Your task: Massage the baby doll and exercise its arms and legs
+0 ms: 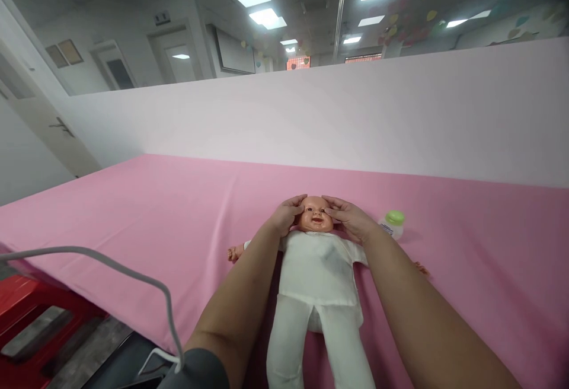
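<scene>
Baby doll, glossy and round-headed, in white fabric clothes, lies face-up on creased pink cloth; left hand and right hand cup its temples, thumbs parted from fingers; a green-lidded jar stands near it.

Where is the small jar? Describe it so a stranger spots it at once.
Start at the pink sheet, where a doll in white clothes lies face up. The person's right hand touches the side of its head; just right of that hand sits a small jar. Its bright green lid sets it apart from everything else on the sheet.
</scene>
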`<state>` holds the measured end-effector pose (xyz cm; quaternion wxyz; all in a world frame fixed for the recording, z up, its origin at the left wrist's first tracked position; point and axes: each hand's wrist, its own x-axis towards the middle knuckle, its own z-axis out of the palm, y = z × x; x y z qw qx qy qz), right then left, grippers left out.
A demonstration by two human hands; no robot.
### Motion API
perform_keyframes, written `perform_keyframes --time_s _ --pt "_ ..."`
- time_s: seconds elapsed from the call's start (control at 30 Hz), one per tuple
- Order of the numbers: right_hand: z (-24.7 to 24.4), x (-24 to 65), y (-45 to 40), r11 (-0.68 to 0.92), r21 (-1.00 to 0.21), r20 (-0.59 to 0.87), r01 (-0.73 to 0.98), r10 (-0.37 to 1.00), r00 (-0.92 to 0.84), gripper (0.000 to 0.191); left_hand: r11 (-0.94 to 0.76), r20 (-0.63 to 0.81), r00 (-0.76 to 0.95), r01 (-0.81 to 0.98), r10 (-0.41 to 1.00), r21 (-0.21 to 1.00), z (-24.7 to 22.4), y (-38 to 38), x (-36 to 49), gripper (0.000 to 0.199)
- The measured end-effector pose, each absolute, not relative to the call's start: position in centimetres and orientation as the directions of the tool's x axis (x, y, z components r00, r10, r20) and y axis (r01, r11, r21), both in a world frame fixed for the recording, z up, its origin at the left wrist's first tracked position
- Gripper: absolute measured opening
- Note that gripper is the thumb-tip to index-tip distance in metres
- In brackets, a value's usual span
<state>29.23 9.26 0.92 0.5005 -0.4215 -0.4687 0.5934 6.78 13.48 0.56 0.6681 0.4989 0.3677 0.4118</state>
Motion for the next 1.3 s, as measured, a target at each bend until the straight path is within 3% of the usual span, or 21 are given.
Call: perform_keyframes --time_s 0.17,0.57,0.87,1.1,1.3 --pt "1.3 29.4 9.0 -0.064 -0.981 -0.036 -0.183 0.988 -0.152 0.056 0.139 -0.048 0.427 -0.183 0.903 0.973 1.2 13.1 6.4 0.061" --pt "2.2 27.0 9.5 0.025 -0.999 0.024 -0.040 1.000 0.008 0.050 0.035 -0.045 0.238 0.043 0.970 0.998 2.0 12.5 8.3 0.066" --pt "1.0 26.6 10.6 0.070 -0.996 0.063 -0.062 0.992 0.105 0.033 0.021 -0.007 0.259 -0.049 0.966 0.999 1.7 13.1 8.6 0.059" --pt "0.7 28.0 10.2 -0.004 -0.991 -0.001 -0.135 1.000 -0.029 0.040 0.139 -0.081 0.307 -0.172 0.948 0.975 2.3 12.8 7.7 0.050" --pt "0.5 29.0 9.8 -0.046 -0.972 -0.004 -0.228 0.983 -0.184 0.052 0.209 -0.144 0.384 -0.133 0.912 0.969 2.1 13.2 5.9 0.058"
